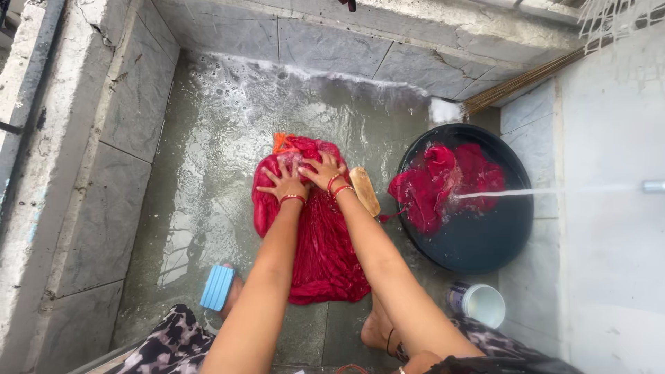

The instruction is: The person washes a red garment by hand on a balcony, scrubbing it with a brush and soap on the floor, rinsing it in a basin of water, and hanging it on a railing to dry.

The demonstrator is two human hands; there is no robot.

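Note:
A wet red cloth [322, 249] lies spread on the soapy stone floor in front of me. My left hand [282, 182] presses flat on its upper part with fingers spread. My right hand [323, 169] presses beside it, also flat and open, the two hands touching. Both wrists wear red and gold bangles. A tan wooden brush [364, 190] lies on the floor by my right wrist.
A black tub [509, 228] at the right holds water and more red cloth [443, 183], with a stream of water from a tap [653, 185] pouring in. A white cup [483, 303] stands below it. A blue sandal [217, 287] and a broom [516, 83] are nearby.

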